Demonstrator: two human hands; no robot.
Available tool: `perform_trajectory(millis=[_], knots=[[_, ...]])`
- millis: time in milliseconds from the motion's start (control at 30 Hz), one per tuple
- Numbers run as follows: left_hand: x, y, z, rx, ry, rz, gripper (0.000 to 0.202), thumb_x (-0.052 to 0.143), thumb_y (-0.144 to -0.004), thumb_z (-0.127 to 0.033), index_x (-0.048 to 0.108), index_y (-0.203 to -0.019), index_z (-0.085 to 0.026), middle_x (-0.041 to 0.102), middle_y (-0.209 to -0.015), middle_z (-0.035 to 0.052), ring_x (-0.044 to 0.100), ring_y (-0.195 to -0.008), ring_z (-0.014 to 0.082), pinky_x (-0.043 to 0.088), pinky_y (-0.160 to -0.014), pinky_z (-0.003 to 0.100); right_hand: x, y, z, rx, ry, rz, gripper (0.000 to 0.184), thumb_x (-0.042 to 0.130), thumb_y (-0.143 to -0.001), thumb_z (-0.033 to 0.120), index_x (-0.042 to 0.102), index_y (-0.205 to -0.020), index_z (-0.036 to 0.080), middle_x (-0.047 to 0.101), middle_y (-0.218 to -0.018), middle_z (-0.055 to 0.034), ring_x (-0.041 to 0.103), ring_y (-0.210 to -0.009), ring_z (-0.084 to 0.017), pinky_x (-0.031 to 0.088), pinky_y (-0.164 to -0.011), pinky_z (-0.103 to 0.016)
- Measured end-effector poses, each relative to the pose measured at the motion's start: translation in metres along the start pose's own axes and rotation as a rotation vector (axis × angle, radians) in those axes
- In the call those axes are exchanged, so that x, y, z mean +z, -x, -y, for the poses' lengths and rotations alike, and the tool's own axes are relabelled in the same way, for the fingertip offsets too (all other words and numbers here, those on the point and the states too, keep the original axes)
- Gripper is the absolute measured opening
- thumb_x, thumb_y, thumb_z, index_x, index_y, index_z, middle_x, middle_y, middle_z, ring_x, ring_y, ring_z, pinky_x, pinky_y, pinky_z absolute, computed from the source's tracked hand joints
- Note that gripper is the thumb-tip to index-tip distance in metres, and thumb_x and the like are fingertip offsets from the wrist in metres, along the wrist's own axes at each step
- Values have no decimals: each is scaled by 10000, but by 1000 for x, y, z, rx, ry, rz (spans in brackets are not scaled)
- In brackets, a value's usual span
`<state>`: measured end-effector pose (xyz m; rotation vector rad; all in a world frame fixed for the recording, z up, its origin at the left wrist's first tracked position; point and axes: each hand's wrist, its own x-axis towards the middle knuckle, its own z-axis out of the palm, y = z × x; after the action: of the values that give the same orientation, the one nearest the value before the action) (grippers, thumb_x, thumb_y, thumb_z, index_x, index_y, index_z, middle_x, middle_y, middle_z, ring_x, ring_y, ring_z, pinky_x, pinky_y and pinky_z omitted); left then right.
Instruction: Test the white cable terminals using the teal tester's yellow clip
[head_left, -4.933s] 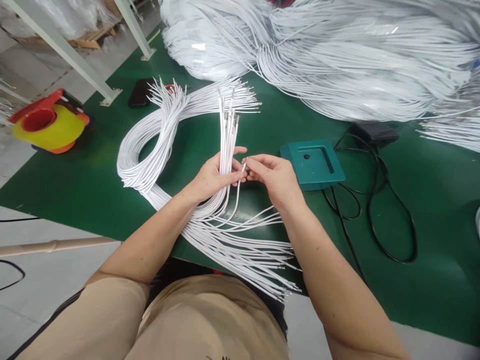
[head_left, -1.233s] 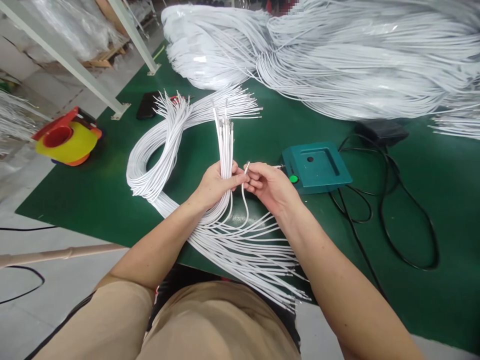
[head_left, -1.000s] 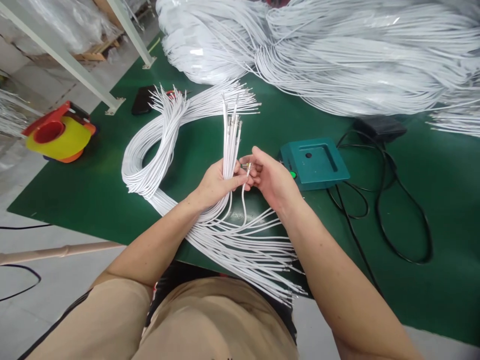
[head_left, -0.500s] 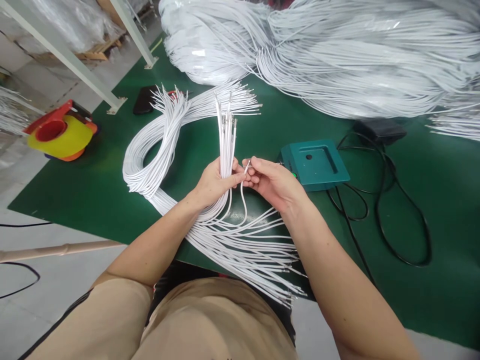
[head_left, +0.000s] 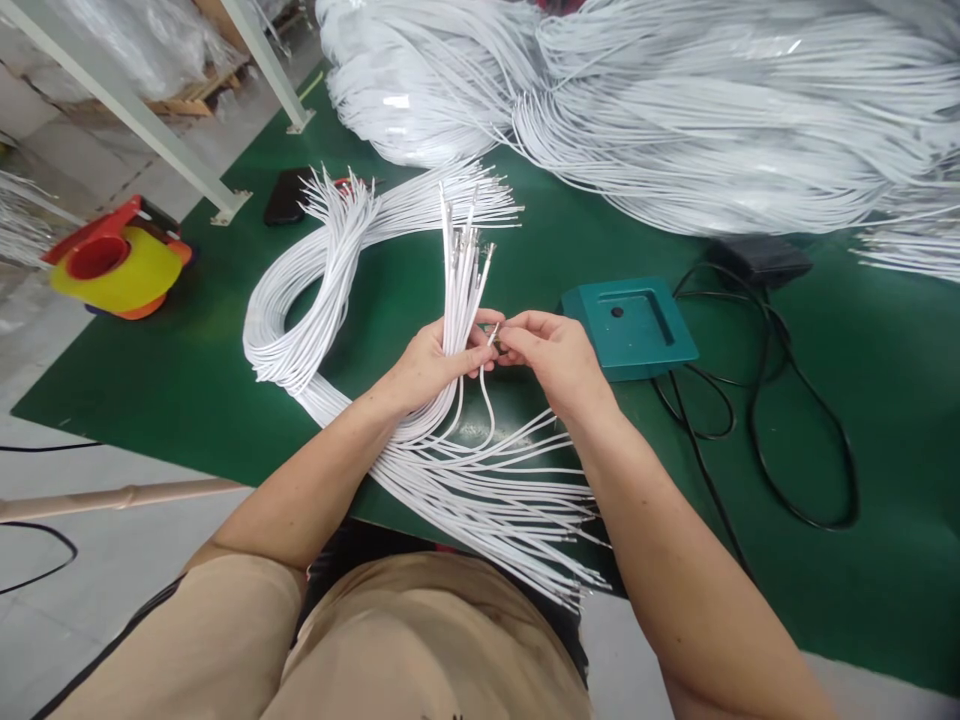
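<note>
My left hand [head_left: 431,362] is closed round a bundle of thin white wires [head_left: 459,270] that stand upright above the fist, their metal tips at the top. Right beside it, my right hand [head_left: 551,358] pinches the tip of a single white wire [head_left: 487,400], which loops down to the loose wire ends [head_left: 495,490] fanned across the near table edge. A long coil of the same white wires [head_left: 315,280] lies on the green table [head_left: 195,370] to the left of my hands.
A teal box [head_left: 634,325] sits just right of my right hand, with black cables [head_left: 780,440] and a black adapter [head_left: 757,258] behind it. Big heaps of white wire [head_left: 675,110] fill the far side. A black phone [head_left: 289,195] and red-yellow tool [head_left: 112,265] lie left.
The upright bundle in my left hand has leaned slightly to the right and holds one more wire tip. My right hand stays next to it, pinching a wire end.
</note>
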<state>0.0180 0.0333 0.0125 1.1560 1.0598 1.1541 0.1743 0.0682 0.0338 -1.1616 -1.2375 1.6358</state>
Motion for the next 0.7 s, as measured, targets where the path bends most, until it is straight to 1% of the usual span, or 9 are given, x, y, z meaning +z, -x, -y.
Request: perform_trajectory(millis=[67,133,233,300,367,433,533,633,700], knots=[[-1,0,1,-19,9,8,411,762,-727,-286,629,-1102,-180,607,-750,-9,617,-675,106,458,-566,204,-2,-2,-1,9,52,-1,52,624,-675,200,644,-648,160,626,-624,10,578,-576,-100,505,-618,-256],[-2,-1,1,-26,15,19,432,763,-727,-286,620,-1121,-181,604,-738,-14,614,-660,101,447,-554,198,-4,-2,-1,-8,81,13,107,615,-722,265,659,-726,167,626,-651,7,580,-599,-111,506,-632,-269],[-3,-2,2,-23,40,36,439,767,-726,-277,615,-1124,-172,604,-718,-16,611,-643,96,445,-554,197,-6,-2,0,-106,193,85,165,614,-779,331,661,-775,173,651,-714,-7,588,-665,-131,492,-697,-297],[-5,-2,2,-54,86,41,450,777,-715,-264,607,-1119,-165,625,-720,-8,618,-638,98,444,-550,197,-5,-1,-2,-204,358,104,152,596,-807,294,639,-720,177,652,-718,-13,574,-682,-138,463,-718,-304],[-6,-3,1,-119,139,38,469,787,-701,-248,596,-1120,-157,655,-735,7,623,-629,99,441,-542,197,-4,0,-5,-350,582,44,183,545,-846,245,607,-685,183,635,-722,-21,550,-696,-146,429,-715,-302],[-7,-4,0,-175,175,31,468,790,-691,-231,591,-1105,-141,674,-741,23,617,-609,94,435,-533,195,-3,-1,-9,-516,852,-16,229,460,-895,207,601,-716,179,630,-787,-58,537,-742,-170,402,-710,-310],[-7,-6,-1,-189,151,-20,440,774,-696,-201,585,-1085,-120,685,-732,36,616,-591,92,432,-523,195,-5,-3,-11,-712,1252,-23,290,358,-936,182,629,-834,160,636,-909,-126,529,-848,-232,379,-744,-356],[-7,-8,0,-164,54,-91,436,758,-696,-173,580,-1090,-114,700,-749,52,658,-627,122,458,-538,209,-14,-8,-11,-775,1479,-83,257,389,-924,175,631,-1006,153,654,-1030,-151,516,-965,-285,352,-855,-415],[-7,-9,0,-162,-13,-118,433,752,-691,-162,582,-1087,-113,707,-757,59,678,-652,142,487,-566,229,-20,-11,-9,-742,1553,-93,256,412,-898,137,626,-1038,139,680,-978,-145,526,-936,-285,329,-907,-432]])
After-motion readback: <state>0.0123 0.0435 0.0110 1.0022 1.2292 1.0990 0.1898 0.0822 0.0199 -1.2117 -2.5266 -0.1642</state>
